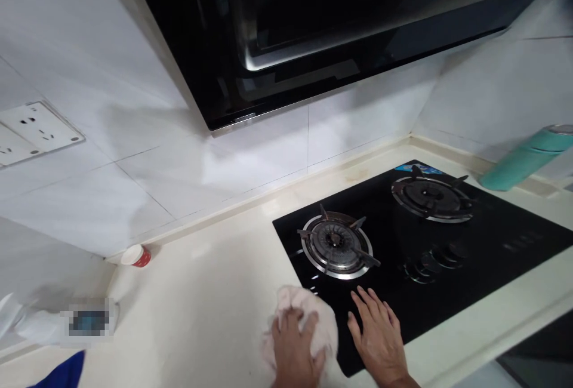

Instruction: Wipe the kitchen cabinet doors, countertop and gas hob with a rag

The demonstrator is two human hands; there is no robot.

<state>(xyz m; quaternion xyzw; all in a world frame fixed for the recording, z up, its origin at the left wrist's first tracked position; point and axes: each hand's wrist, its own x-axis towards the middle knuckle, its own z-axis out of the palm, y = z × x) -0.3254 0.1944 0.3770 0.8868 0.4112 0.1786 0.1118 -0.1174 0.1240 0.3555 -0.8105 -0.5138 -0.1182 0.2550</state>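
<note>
Pale tiled walls [264, 158] with thin dark joints meet in a corner at the right; a white socket panel [39, 130] is set in the wall at the left; a glossy black range hood [313, 33] with metal trim [251, 57] overhangs the cream table [210, 298], whose raised rim [224, 213] runs along the walls; soft shadows [147, 128] darken the tiles; light glints off the hood.
</note>
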